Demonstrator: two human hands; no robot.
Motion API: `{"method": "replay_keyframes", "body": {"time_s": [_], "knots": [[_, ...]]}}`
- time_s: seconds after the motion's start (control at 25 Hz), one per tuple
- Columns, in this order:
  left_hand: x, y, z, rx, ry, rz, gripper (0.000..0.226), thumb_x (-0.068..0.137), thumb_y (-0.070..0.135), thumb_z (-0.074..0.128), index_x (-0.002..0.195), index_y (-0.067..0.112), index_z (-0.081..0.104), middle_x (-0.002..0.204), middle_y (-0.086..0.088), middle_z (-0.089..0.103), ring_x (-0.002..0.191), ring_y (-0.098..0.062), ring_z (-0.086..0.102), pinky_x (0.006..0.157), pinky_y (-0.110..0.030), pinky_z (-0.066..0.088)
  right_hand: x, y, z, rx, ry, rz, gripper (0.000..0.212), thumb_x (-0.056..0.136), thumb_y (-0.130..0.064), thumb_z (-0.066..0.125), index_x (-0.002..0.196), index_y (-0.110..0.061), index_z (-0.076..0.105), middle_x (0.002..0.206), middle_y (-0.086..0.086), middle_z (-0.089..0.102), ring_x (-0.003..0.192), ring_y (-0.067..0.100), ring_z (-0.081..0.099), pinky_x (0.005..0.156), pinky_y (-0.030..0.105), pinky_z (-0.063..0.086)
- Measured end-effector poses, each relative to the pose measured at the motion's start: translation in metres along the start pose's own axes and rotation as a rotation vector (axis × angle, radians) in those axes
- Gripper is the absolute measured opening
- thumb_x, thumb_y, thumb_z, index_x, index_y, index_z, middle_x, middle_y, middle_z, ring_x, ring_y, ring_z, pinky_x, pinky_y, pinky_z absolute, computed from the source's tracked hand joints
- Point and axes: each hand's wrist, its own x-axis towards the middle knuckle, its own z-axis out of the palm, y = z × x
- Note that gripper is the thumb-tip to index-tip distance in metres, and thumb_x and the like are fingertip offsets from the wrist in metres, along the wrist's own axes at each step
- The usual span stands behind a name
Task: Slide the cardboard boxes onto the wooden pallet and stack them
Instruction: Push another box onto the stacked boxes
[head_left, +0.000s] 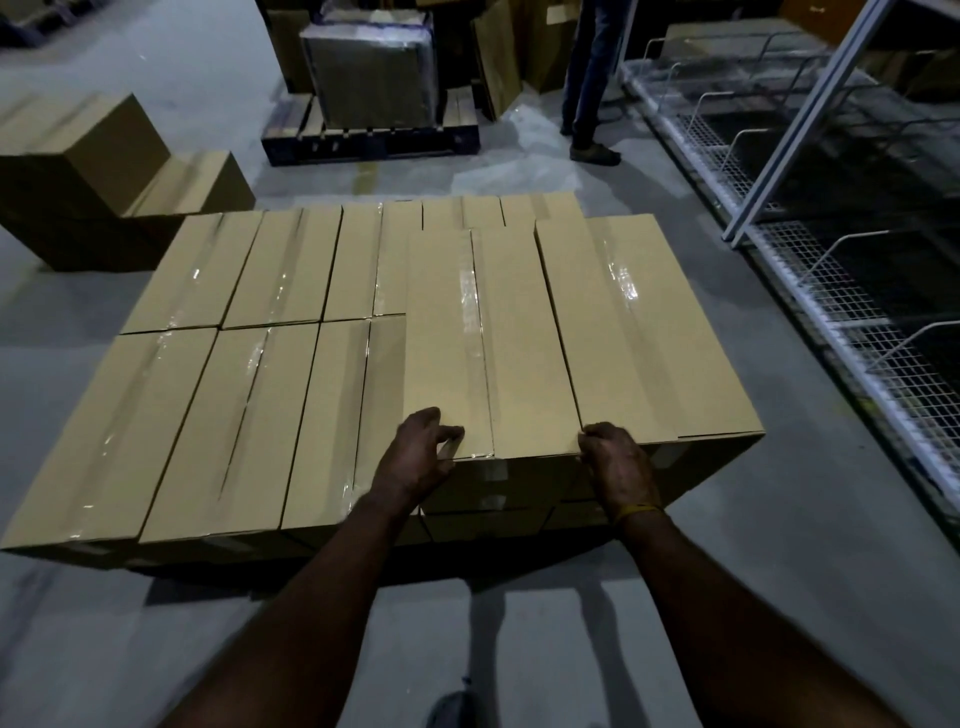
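A long taped cardboard box (519, 338) lies on top of a layer of similar boxes (234, 395), beside a second upper box (639, 322) on its right. My left hand (421, 457) grips the box's near left corner, fingers curled over the top edge. My right hand (618, 467) grips its near right corner, where it meets the neighbouring box. The pallet under the stack is hidden in shadow.
More cardboard boxes (104, 171) stand at the far left. A wrapped load sits on a dark pallet (369, 140) at the back. A person's legs (587, 78) stand beyond. Wire-mesh shelving (841, 291) runs along the right. Grey floor surrounds the stack.
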Motion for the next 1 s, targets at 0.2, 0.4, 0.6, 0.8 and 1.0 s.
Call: {"method": "replay_keyframes", "body": {"time_s": [0.2, 0.4, 0.6, 0.8, 1.0], "knots": [[-0.002, 0.001, -0.002, 0.020, 0.002, 0.008, 0.050, 0.089, 0.011, 0.066, 0.138, 0.021, 0.056, 0.150, -0.005, 0.038, 0.135, -0.022, 0.036, 0.098, -0.022, 0.032, 0.002, -0.007, -0.001, -0.028, -0.038, 0.031, 0.023, 0.074, 0.004, 0.074, 0.092, -0.010, 0.072, 0.105, 0.009, 0.067, 0.093, 0.029, 0.064, 0.070, 0.035, 0.056], [-0.019, 0.017, -0.003, 0.096, -0.038, 0.026, 0.051, 0.087, 0.019, 0.069, 0.136, 0.020, 0.055, 0.143, -0.012, 0.043, 0.131, -0.028, 0.043, 0.102, -0.042, 0.044, -0.013, -0.027, -0.010, 0.038, -0.173, 0.116, 0.046, 0.092, -0.015, 0.063, 0.136, -0.009, 0.051, 0.146, 0.012, 0.042, 0.125, 0.027, 0.050, 0.101, 0.033, 0.046], [-0.062, 0.054, -0.012, 0.074, -0.107, 0.024, 0.059, 0.090, 0.026, 0.066, 0.145, 0.025, 0.044, 0.155, -0.008, 0.032, 0.140, -0.024, 0.037, 0.111, -0.036, 0.037, -0.055, -0.080, -0.048, 0.022, -0.355, 0.160, 0.067, 0.099, -0.033, 0.053, 0.156, -0.021, 0.020, 0.162, 0.009, 0.015, 0.148, 0.026, 0.021, 0.119, 0.040, 0.024], [-0.166, 0.083, -0.028, 0.102, -0.113, -0.003, 0.064, 0.092, 0.026, 0.065, 0.149, 0.028, 0.038, 0.160, -0.004, 0.024, 0.146, -0.022, 0.027, 0.115, -0.037, 0.033, -0.151, -0.134, -0.086, 0.037, -0.404, 0.134, 0.071, 0.097, -0.034, 0.054, 0.156, -0.024, 0.016, 0.163, 0.010, 0.013, 0.150, 0.027, 0.013, 0.119, 0.046, 0.016], [-0.305, 0.096, -0.051, 0.038, -0.020, -0.059, 0.071, 0.089, 0.027, 0.068, 0.151, 0.027, 0.034, 0.157, -0.005, 0.030, 0.143, -0.022, 0.032, 0.115, -0.039, 0.035, -0.267, -0.177, -0.137, 0.075, -0.325, 0.084, 0.070, 0.098, -0.029, 0.054, 0.157, -0.024, 0.016, 0.163, 0.010, 0.013, 0.150, 0.027, 0.013, 0.119, 0.047, 0.016]]}}
